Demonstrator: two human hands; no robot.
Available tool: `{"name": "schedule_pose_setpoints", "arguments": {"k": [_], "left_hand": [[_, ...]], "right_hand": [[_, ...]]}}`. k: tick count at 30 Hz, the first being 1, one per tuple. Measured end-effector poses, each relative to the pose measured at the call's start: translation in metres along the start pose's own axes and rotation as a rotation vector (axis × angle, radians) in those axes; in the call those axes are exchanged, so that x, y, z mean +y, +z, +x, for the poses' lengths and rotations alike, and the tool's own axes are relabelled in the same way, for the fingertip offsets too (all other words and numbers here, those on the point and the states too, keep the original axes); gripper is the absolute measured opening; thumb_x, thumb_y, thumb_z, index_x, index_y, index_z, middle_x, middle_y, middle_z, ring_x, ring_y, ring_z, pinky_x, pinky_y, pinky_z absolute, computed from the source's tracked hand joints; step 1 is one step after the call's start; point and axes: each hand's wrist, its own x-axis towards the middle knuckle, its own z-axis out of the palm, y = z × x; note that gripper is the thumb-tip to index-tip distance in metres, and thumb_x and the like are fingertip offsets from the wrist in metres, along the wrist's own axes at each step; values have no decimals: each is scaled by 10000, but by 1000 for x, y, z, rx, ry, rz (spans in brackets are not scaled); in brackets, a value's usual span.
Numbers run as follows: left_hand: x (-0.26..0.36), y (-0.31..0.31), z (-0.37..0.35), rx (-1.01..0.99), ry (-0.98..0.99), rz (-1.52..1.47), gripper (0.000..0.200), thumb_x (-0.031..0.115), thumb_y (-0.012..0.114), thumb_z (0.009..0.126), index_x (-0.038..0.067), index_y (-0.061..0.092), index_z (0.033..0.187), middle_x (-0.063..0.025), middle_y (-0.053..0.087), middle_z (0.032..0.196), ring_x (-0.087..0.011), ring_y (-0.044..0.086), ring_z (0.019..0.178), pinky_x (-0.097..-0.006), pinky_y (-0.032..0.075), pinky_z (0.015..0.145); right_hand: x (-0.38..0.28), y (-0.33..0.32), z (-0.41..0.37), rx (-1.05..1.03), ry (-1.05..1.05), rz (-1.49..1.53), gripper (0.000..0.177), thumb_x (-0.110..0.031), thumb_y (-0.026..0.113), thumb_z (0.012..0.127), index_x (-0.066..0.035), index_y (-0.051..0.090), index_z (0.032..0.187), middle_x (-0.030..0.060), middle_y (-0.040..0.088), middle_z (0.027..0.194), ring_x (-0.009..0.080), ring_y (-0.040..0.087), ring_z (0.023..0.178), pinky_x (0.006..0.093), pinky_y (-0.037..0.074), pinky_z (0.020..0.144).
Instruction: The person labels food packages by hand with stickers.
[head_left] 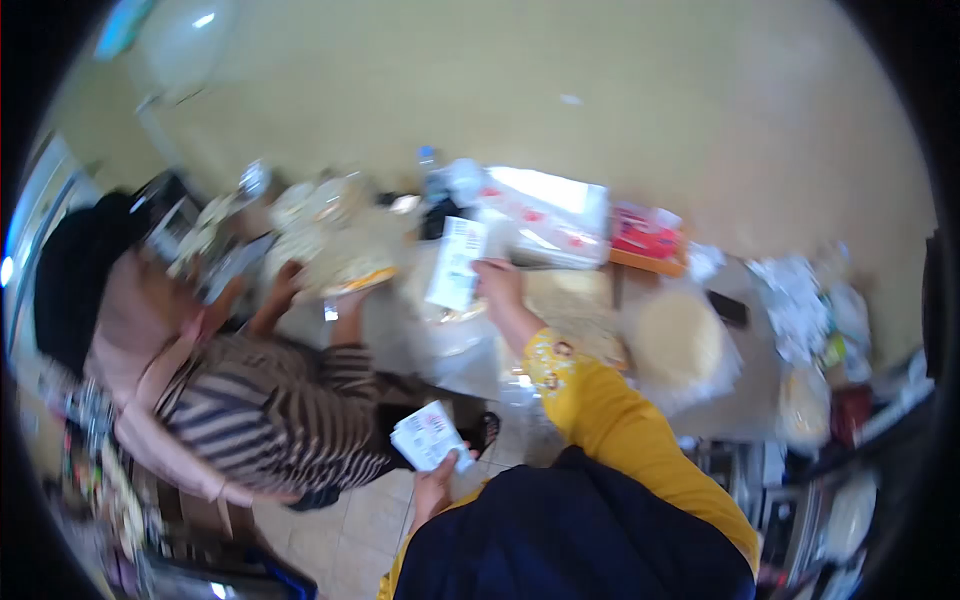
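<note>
My right hand [497,278], at the end of a yellow sleeve, reaches over the table and pinches a white printed label [457,265] by its right edge. Lower down, near my body, my left hand [436,487] grips a fanned stack of similar printed labels [427,437]. The print is too blurred to read. Beneath my right forearm lies a clear plastic pack with pale, flat contents [575,300]. Farther right, a round stack of pale, thin discs [680,335] rests on plastic wrapping.
On my left, a person in a striped top [270,415] handles a bag of pale food [335,260]. Along the wall stand a blue-capped bottle [427,170], a white plastic package [550,215] and a red-and-orange box [648,238]. A dark phone-like object [728,308] and crumpled white plastic [795,300] lie right.
</note>
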Motion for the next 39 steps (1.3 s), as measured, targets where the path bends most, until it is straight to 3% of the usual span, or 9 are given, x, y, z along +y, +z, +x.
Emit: {"name": "schedule_pose_setpoints", "arguments": {"k": [4, 7, 11, 17, 24, 27, 31, 32, 39], "left_hand": [[-2, 1, 2, -23, 8, 112, 377, 96, 601, 801, -65, 472, 1117, -154, 591, 988, -274, 600, 881, -390, 462, 790], [-2, 1, -1, -60, 4, 86, 386, 93, 612, 786, -66, 468, 1107, -156, 592, 949, -279, 602, 838, -389, 473, 757], [14, 10, -12, -98, -31, 130, 380, 75, 590, 790, -62, 453, 1117, -162, 592, 948, -284, 603, 821, -394, 480, 743], [-3, 66, -18, -158, -127, 193, 361, 53, 556, 800, -60, 445, 1124, -169, 590, 957, -281, 604, 811, -391, 488, 736], [-45, 156, -42, -187, -162, 198, 350, 31, 526, 807, -44, 437, 1137, -172, 584, 965, -284, 603, 818, -401, 490, 754], [-64, 197, -60, -157, -192, 220, 351, 30, 519, 812, -41, 430, 1143, -172, 581, 963, -293, 603, 829, -402, 487, 766], [-96, 237, -70, -135, -234, 218, 356, 50, 520, 823, -38, 419, 1153, -173, 581, 966, -302, 602, 843, -401, 486, 772], [-102, 242, -70, -152, -237, 233, 357, 55, 521, 825, -36, 418, 1155, -174, 581, 968, -302, 602, 847, -402, 487, 770], [-125, 285, -74, -153, -265, 321, 342, 64, 522, 833, -29, 423, 1147, -178, 579, 978, -302, 598, 862, -407, 500, 753]], "right_hand": [[-82, -32, -48, -75, -90, 195, 166, -62, 669, 724, 8, 598, 856, 72, 607, 801, 172, 596, 733, 275, 493, 632], [-154, -75, -112, -89, -123, 121, 183, -87, 660, 746, 24, 595, 876, 79, 608, 827, 161, 595, 731, 273, 483, 651], [-241, -149, -195, 110, -271, -128, 134, -63, 664, 733, 8, 623, 838, 61, 617, 774, 132, 590, 695, 259, 479, 608], [-332, -294, -259, 411, -322, -188, 71, -35, 658, 738, -10, 613, 788, 49, 622, 732, 98, 579, 620, 205, 456, 535], [-312, -485, -234, 593, -321, -106, 74, -17, 653, 734, -14, 600, 785, 30, 603, 699, 76, 540, 557, 182, 427, 484], [-292, -529, -229, 711, -328, -13, 49, -40, 647, 751, -35, 607, 777, 10, 601, 670, 53, 516, 516, 168, 394, 452], [-223, -603, -234, 780, -175, 167, 111, -39, 626, 758, -17, 591, 861, 50, 615, 808, 131, 585, 671, 253, 488, 598], [-206, -622, -238, 752, -137, 302, 134, -25, 596, 765, -22, 557, 893, 74, 600, 872, 187, 594, 755, 329, 503, 685], [-205, -662, -333, 770, 133, 266, 129, -25, 580, 761, -44, 512, 869, 89, 590, 843, 222, 603, 755, 379, 509, 683]]}}
